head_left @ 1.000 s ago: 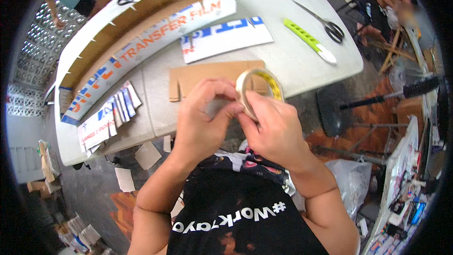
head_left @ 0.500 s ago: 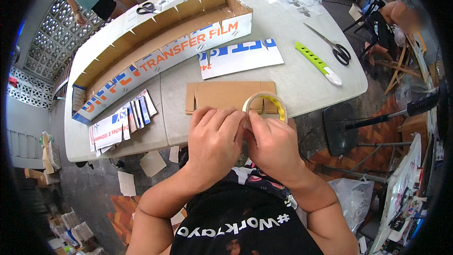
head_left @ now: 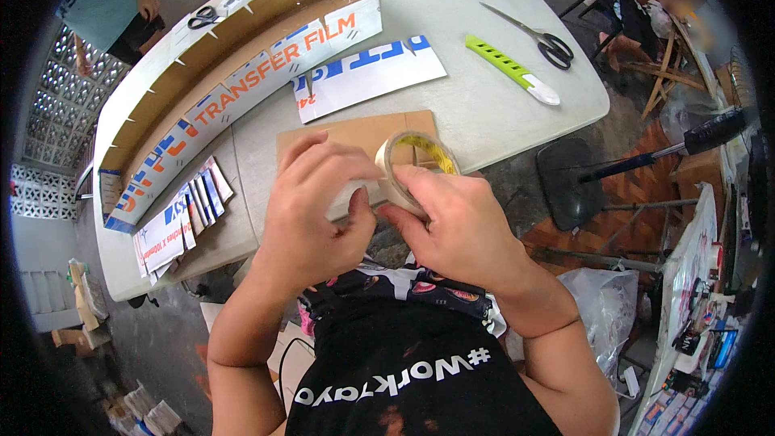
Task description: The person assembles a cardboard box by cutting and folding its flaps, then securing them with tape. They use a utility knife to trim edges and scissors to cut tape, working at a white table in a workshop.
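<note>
Holding the cream ring-shaped tape roll with a yellow inner core (head_left: 437, 151), your right hand (head_left: 456, 214) pinches its near wall, just in front of the flat brown rectangular cardboard piece (head_left: 347, 131), overlapping its right part in view. Your left hand (head_left: 311, 214) is loosely open at that cardboard's near left side, thumb and fingers apart; you cannot tell whether a tape end clings to them.

The roll should be light and fairly stiff, its outer face probably tacky; the 2 walls of the core are the sure place to grip. The cardboard looks light and bendable, best taken by its edges.

Beyond the cardboard on the white plastic bench (head_left: 500, 125) lies a white printed cardboard panel (head_left: 379, 85); to its far right, a lime-green-and-white cutter (head_left: 513, 70).
</note>
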The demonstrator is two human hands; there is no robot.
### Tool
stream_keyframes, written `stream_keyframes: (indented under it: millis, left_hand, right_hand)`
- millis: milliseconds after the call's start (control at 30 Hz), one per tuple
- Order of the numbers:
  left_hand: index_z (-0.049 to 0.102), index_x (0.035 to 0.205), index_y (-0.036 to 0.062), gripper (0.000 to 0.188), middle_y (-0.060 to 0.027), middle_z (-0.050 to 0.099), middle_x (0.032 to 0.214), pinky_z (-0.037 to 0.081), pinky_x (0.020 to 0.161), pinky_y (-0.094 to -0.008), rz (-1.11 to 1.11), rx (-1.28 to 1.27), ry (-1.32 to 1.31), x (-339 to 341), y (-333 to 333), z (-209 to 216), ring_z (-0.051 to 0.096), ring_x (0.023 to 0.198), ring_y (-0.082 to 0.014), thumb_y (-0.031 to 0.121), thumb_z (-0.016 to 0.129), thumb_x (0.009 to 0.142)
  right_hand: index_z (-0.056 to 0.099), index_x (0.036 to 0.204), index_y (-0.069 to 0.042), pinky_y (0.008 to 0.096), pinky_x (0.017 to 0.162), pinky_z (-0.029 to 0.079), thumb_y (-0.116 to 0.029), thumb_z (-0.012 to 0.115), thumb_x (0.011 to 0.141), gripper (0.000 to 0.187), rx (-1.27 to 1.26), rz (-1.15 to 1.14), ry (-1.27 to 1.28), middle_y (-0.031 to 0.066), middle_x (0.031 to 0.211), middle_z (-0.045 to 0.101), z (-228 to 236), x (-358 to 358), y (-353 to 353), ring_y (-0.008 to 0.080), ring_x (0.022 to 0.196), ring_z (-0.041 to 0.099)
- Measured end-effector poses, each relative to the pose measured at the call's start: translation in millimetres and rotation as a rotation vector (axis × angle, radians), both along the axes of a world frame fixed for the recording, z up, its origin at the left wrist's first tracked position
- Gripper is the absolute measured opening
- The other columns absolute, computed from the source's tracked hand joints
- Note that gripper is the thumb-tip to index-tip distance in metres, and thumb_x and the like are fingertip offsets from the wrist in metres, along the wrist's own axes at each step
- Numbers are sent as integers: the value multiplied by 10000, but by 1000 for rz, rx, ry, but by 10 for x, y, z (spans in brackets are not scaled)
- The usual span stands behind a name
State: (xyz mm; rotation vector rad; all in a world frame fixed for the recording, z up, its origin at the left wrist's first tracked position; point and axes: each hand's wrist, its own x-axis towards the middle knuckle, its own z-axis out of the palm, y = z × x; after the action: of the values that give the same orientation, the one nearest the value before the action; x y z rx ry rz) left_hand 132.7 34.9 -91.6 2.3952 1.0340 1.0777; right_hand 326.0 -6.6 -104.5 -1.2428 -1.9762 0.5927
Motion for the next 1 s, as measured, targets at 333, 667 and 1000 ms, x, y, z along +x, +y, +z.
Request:
stream_keyframes:
  millis: [333, 667, 1000]
  left_hand:
    - [730, 914, 36, 151, -83, 706, 916, 478, 991, -472, 126, 425, 26, 188, -60, -27, 684, 866, -264, 27, 764, 767]
    - [581, 920, 9, 76, -134, 610, 856, 481, 945, -469, 188, 301, 7, 106, -11, -98, 605, 859, -344, -34, 620, 870]
    - [557, 930, 22, 35, -106, 614, 924, 447, 786, -299, -25, -576, -200, -109, -339, 278, 582, 827, -201, 2, 559, 958]
  right_hand:
    - [567, 1304, 44, 424, 754, 566, -142, 781, 851, 534, -157, 5, 210, 260, 1057, 693, 65, -8, -31, 431, 889, 702]
    - [698, 987, -9, 436, 835, 510, -205, 805, 842, 266, 185, 44, 60, 145, 814, 682, 96, 204, -68, 317, 746, 670]
    - [740, 939, -62, 385, 829, 507, -169, 812, 827, 171, 81, 28, -50, 94, 787, 707, 269, 447, 5, 284, 740, 679]
